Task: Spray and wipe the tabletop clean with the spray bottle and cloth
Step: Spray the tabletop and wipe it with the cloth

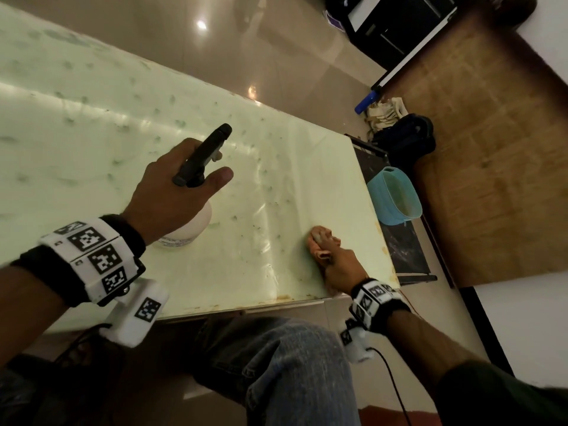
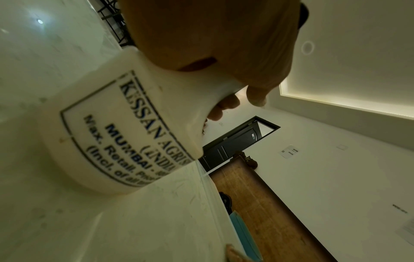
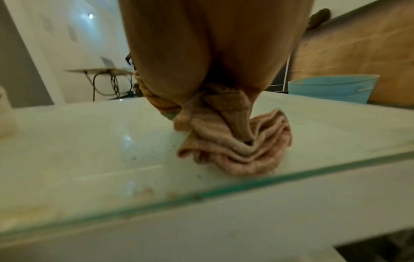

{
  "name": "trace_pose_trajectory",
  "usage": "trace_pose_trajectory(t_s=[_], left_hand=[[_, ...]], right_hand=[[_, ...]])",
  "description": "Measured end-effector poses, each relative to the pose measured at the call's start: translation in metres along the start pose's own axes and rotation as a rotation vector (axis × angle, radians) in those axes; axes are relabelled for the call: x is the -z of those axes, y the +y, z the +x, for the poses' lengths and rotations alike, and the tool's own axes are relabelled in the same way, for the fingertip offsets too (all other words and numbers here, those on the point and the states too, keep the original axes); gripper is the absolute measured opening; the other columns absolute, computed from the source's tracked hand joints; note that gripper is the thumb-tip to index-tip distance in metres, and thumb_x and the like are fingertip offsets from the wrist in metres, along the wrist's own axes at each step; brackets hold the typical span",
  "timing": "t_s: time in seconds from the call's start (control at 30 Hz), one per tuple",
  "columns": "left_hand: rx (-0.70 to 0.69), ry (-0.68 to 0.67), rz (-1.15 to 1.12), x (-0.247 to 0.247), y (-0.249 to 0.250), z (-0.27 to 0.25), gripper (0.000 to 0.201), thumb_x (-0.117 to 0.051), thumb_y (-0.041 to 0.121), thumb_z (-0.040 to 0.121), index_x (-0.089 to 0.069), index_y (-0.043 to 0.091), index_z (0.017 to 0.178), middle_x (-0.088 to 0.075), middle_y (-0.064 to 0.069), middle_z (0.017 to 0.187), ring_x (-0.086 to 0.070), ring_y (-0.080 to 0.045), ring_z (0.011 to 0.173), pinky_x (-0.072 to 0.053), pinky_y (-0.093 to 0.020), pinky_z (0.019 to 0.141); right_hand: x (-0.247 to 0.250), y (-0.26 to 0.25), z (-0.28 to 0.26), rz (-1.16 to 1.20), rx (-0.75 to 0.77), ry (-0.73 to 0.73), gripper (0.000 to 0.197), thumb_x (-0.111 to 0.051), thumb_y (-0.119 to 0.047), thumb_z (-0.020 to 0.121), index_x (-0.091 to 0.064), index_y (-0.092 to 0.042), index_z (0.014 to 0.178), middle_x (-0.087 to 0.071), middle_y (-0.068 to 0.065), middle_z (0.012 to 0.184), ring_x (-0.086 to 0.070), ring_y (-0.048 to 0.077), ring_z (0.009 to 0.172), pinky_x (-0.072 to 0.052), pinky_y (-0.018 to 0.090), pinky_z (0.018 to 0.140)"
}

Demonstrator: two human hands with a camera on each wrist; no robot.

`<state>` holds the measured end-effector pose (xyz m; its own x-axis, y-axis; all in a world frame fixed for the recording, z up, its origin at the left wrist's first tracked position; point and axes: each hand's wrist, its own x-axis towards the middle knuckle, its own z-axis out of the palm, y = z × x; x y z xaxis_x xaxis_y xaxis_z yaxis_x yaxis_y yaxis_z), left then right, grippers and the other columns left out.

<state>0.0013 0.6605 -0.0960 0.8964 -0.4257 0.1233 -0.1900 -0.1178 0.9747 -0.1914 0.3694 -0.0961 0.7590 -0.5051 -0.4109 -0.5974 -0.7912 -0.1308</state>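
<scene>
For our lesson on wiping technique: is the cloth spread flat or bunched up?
Bunched up. The right wrist view shows the cloth crumpled in thick folds under the right hand, which grips it against the tabletop.

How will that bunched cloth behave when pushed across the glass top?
Likely floppy: the cloth sags in loose folds under the right hand. Probably slides easily on the glossy tabletop, though it may bunch or unfold rather than keep its shape.

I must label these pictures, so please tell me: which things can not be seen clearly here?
- Spray bottle body: head view, mostly hidden under the left hand.
- Bottle label: left wrist view, lower lines blurred and cut off by the bottle's curve.
- Right hand fingers: head view, hidden in the cloth.
- Blue tub: inside too dim to tell.
</scene>
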Motion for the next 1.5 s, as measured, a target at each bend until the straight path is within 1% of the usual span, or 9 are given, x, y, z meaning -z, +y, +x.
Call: trace_pose_trajectory(t_s=[0.37, 0.57, 0.73, 0.83, 0.97, 1.13, 1.3, 1.4, 1.5], left_hand=[[-0.034, -0.006, -0.025, -0.004, 0.004, -0.002, 0.026, -0.072, 0.044, 0.092, -0.065, 0.027, 0.110, -0.066, -0.020, 0.081, -0.066, -0.036, 0.074, -0.046, -0.027, 0.071], [-0.023, -0.012, -0.031, -0.003, 0.001, -0.002, 0.026, -0.072, 0.047, 0.092, -0.065, 0.029, 0.110, -0.067, -0.020, 0.082, -0.066, -0.037, 0.076, -0.046, -0.031, 0.074], [-0.030, -0.007, -0.012, -0.002, -0.001, -0.001, 0.028, -0.071, 0.048, 0.092, -0.064, 0.029, 0.112, -0.067, -0.017, 0.082, -0.066, -0.036, 0.076, -0.048, -0.033, 0.076], [-0.036, -0.006, -0.003, -0.002, -0.001, 0.000, 0.029, -0.071, 0.048, 0.092, -0.065, 0.029, 0.113, -0.066, -0.016, 0.080, -0.066, -0.036, 0.075, -0.047, -0.033, 0.076], [-0.028, -0.009, -0.003, -0.002, -0.001, 0.000, 0.024, -0.071, 0.044, 0.094, -0.065, 0.029, 0.112, -0.063, -0.019, 0.076, -0.065, -0.038, 0.076, -0.045, -0.031, 0.074], [-0.013, -0.007, -0.005, -0.005, 0.001, 0.001, 0.026, -0.072, 0.045, 0.093, -0.065, 0.029, 0.111, -0.063, -0.016, 0.075, -0.065, -0.036, 0.077, -0.044, -0.028, 0.073], [-0.002, -0.009, 0.008, -0.004, 0.004, 0.000, 0.025, -0.071, 0.045, 0.093, -0.065, 0.029, 0.111, -0.065, -0.017, 0.077, -0.065, -0.034, 0.080, -0.043, -0.025, 0.070], [-0.003, -0.007, 0.005, -0.003, 0.004, 0.000, 0.028, -0.072, 0.045, 0.093, -0.065, 0.030, 0.115, -0.065, -0.017, 0.079, -0.065, -0.035, 0.079, -0.043, -0.025, 0.071], [0.003, -0.001, 0.001, -0.002, 0.004, -0.001, 0.028, -0.072, 0.046, 0.092, -0.065, 0.029, 0.113, -0.064, -0.012, 0.074, -0.066, -0.033, 0.078, -0.044, -0.025, 0.073]], right_hand=[[-0.033, 0.029, -0.060, -0.043, 0.639, -0.203, 0.064, -0.056, 0.001, 0.086, -0.042, -0.023, 0.143, -0.027, -0.005, 0.154, -0.018, 0.009, 0.146, -0.017, 0.022, 0.119], [0.028, 0.037, -0.091, 0.279, 0.265, -0.099, 0.031, -0.056, -0.009, 0.094, -0.071, -0.033, 0.108, -0.070, -0.014, 0.111, -0.062, -0.004, 0.105, -0.046, 0.015, 0.092], [0.043, 0.026, -0.051, 0.481, -0.037, 0.272, 0.019, -0.060, -0.020, 0.092, -0.069, -0.030, 0.106, -0.075, 0.003, 0.090, -0.070, 0.021, 0.062, -0.061, 0.045, 0.067], [0.026, 0.012, -0.014, 0.306, -0.090, 0.128, 0.056, -0.059, -0.002, 0.083, -0.058, -0.035, 0.127, -0.065, 0.001, 0.124, -0.065, 0.016, 0.093, -0.056, 0.039, 0.087], [0.001, -0.015, 0.006, 0.011, -0.031, 0.062, 0.054, -0.046, -0.005, 0.089, -0.042, -0.021, 0.141, -0.046, 0.015, 0.142, -0.044, 0.032, 0.130, -0.036, 0.034, 0.107], [-0.008, -0.015, -0.046, 0.059, 0.128, -0.138, 0.068, -0.049, 0.005, 0.083, -0.044, -0.028, 0.141, -0.065, 0.021, 0.117, -0.068, 0.033, 0.084, -0.055, 0.029, 0.075], [0.006, 0.006, -0.077, 0.270, 0.261, -0.308, 0.029, -0.059, -0.015, 0.090, -0.071, -0.031, 0.111, -0.069, -0.006, 0.116, -0.067, 0.006, 0.100, -0.053, 0.028, 0.090], [0.032, 0.021, -0.077, 0.483, 0.156, -0.219, 0.033, -0.054, -0.001, 0.090, -0.071, -0.023, 0.107, -0.072, -0.002, 0.108, -0.066, 0.013, 0.103, -0.050, 0.036, 0.095], [0.042, 0.023, -0.072, 0.607, 0.027, 0.110, 0.033, -0.051, 0.002, 0.093, -0.068, -0.023, 0.106, -0.070, -0.011, 0.105, -0.067, 0.008, 0.093, -0.055, 0.032, 0.088]])
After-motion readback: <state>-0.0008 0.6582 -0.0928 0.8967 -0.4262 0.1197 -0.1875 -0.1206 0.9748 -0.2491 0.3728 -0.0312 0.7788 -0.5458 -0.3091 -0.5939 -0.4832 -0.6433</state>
